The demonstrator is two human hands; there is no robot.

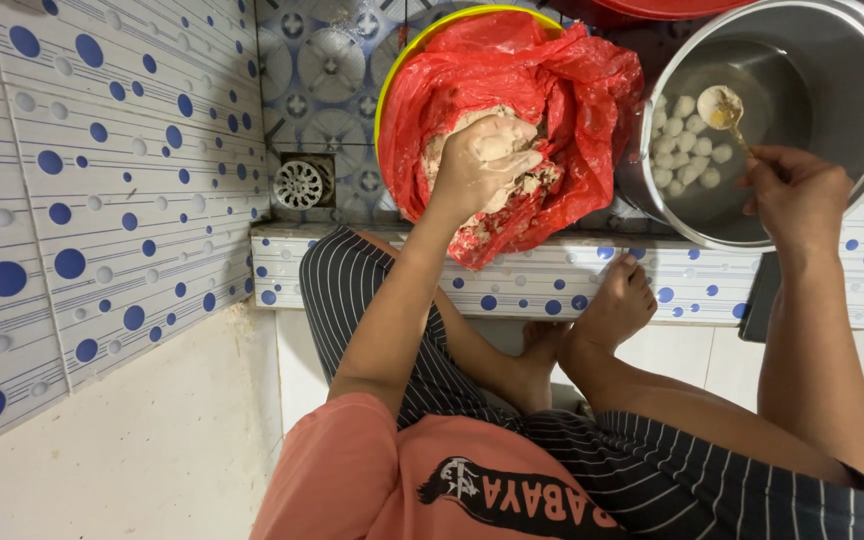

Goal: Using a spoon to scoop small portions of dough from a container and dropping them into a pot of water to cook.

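My left hand (482, 160) is closed around a lump of pale paste (452, 130) that lies in a red plastic bag (552, 90) lining a yellow-rimmed bowl (392, 80). Paste squeezes out above my fist. My right hand (797, 195) holds the handle of a metal spoon (722, 108) over a large steel pot (852, 110). The spoon's bowl carries a ball of paste. Several white balls (687, 140) float in the water inside the pot.
A round floor drain (299, 185) sits left of the bowl on patterned tile. A low tiled ledge with blue dots (512, 285) runs under bowl and pot; my bare foot (617, 305) rests against it. A dotted tiled wall (82, 200) stands at left.
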